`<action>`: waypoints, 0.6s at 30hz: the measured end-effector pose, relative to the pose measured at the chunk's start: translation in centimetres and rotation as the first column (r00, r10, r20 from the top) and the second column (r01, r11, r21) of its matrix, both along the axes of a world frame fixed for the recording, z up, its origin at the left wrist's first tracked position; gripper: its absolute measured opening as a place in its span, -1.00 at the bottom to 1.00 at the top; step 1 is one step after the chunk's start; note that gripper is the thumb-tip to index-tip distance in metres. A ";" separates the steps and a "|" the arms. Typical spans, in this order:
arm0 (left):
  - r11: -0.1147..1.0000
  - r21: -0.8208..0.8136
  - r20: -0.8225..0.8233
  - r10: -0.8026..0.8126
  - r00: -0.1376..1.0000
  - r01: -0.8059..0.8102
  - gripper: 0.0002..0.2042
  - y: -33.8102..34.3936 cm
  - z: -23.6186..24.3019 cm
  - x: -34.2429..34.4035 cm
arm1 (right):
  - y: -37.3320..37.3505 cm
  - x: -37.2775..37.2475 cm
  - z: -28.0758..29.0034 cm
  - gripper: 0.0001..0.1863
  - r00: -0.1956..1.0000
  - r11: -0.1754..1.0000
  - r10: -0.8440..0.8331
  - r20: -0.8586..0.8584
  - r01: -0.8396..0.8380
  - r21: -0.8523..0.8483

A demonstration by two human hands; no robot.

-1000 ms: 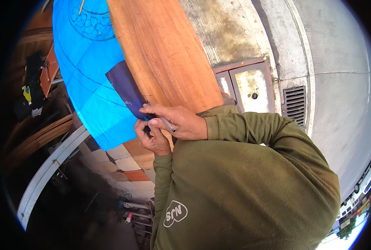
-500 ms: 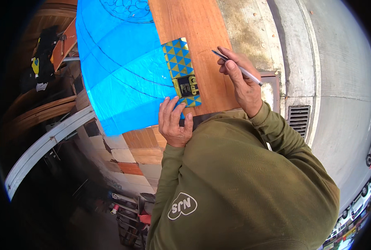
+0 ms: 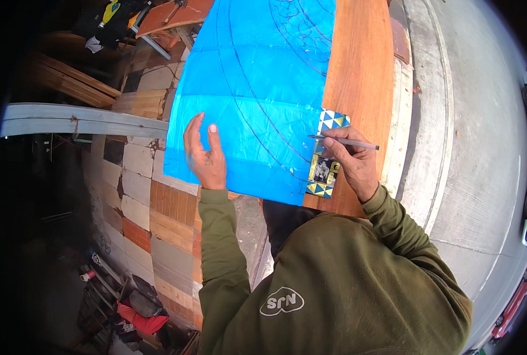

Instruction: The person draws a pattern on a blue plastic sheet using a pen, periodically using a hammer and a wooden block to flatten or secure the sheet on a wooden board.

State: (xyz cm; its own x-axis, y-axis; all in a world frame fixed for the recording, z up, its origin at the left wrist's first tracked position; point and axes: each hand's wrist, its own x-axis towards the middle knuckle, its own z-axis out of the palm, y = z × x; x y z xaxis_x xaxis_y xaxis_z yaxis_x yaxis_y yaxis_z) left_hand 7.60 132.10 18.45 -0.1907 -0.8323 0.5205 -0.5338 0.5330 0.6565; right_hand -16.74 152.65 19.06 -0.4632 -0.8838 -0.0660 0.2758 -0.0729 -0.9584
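Observation:
A blue plastic sheet point(image 3: 251, 71) with dark drawn curves and looping patterns lies over a wooden board point(image 3: 358, 77). A small strip point(image 3: 333, 121) printed with blue, white and yellow triangles and a dark label sits at the sheet's right edge, on the wood. My left hand point(image 3: 207, 154) is open, fingers raised and apart, over the lower left of the sheet, holding nothing. My right hand point(image 3: 358, 165) holds a pen point(image 3: 358, 144) over the printed strip, its tip pointing left near the sheet's right edge.
A metal beam point(image 3: 80, 118) runs in from the left, with wooden planks point(image 3: 74, 80) and an orange board holding a hammer point(image 3: 174, 10) beyond it. Tiled flooring point(image 3: 169, 236) lies below. A concrete pavement point(image 3: 470, 148) and parked vehicles point(image 3: 514, 302) are at the right.
The view has turned, shifting the sheet rightward. The strip, dark side showing earlier, now shows its patterned side. My left hand has lifted from the sheet's edge; the pen has moved toward the sheet.

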 end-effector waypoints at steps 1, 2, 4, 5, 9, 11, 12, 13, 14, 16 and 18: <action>1.000 -0.009 0.038 0.023 0.999 -0.023 -0.62 -2.8 0.3 0.6 | -1.0 0.1 -0.1 -0.77 0.998 0.999 0.033 -0.048 -0.032 0.020; 0.999 -0.013 0.084 0.050 0.995 -0.049 -0.59 -5.1 0.3 1.3 | -2.0 0.6 -0.1 -0.76 0.999 0.999 0.042 -0.028 -0.041 0.018; 0.999 -0.009 0.132 0.042 0.990 -0.041 -0.58 -8.9 -0.7 2.1 | -3.9 1.7 0.0 -0.76 0.998 0.997 0.068 -0.018 -0.067 0.025; 1.000 -0.002 0.194 0.012 0.981 -0.012 -0.56 -10.1 -1.6 2.3 | -4.7 2.1 -0.2 -0.75 0.998 0.998 0.062 -0.009 -0.062 0.008; 0.999 -0.052 0.358 0.030 0.933 -0.012 -0.53 -12.2 -4.9 2.2 | -7.2 3.2 -0.5 -0.75 0.998 0.998 0.065 0.010 -0.065 -0.013; 0.997 -0.075 0.417 0.053 0.907 -0.024 -0.55 -12.2 -6.0 1.7 | -8.0 3.0 -0.7 -0.75 0.998 0.998 0.069 -0.001 -0.069 0.002; 0.998 -0.059 0.412 0.034 0.910 -0.010 -0.55 -12.1 -6.2 1.2 | -7.9 2.8 -0.7 -0.76 0.998 0.998 0.057 -0.011 -0.057 0.017; 0.997 -0.079 0.445 0.024 0.895 0.013 -0.55 -12.2 -6.2 1.0 | -7.7 3.0 -0.7 -0.76 0.999 0.999 0.042 -0.015 -0.041 0.033; 0.994 -0.099 0.477 0.014 0.879 0.038 -0.55 -12.3 -6.0 0.8 | -7.6 3.5 -0.7 -0.78 0.978 0.996 0.094 -0.186 -0.091 0.024; 0.996 -0.078 0.460 -0.006 0.888 0.047 -0.55 -12.2 -6.4 0.7 | -7.1 5.0 -1.0 -0.82 0.891 0.978 0.185 -0.415 -0.208 -0.011; 0.997 -0.059 0.447 -0.017 0.895 0.049 -0.55 -11.9 -6.6 1.0 | -6.8 7.4 -1.3 -0.83 0.850 0.963 0.223 -0.477 -0.268 -0.027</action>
State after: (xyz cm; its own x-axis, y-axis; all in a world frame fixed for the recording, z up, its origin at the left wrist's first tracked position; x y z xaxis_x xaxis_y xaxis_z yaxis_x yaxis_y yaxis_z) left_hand 8.59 120.17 11.82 -0.4423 -0.7877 0.4289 -0.7433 0.5895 0.3161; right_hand -9.35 145.85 17.72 -0.1868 -0.9644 0.1870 -0.1803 -0.1535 -0.9716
